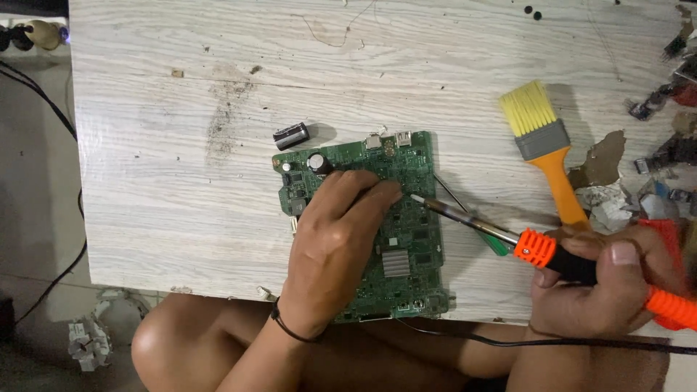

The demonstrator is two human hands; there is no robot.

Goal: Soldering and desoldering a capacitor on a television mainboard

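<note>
Two hands: both are at work over a white wooden table [181, 181].
Small part: a black round part [291, 136] lies on the table, just beside the top of the board.
Board: a green circuit board [406, 247] lies flat near the table's front edge.
Left hand: the left hand [335, 236] rests on the board, fingers bent and pressing down.
Right hand: the right hand [610, 287] grips an orange and black soldering iron [552, 254]; its tip touches the board.
Brush: an orange brush [546, 141] with yellow hair lies to the right.
</note>
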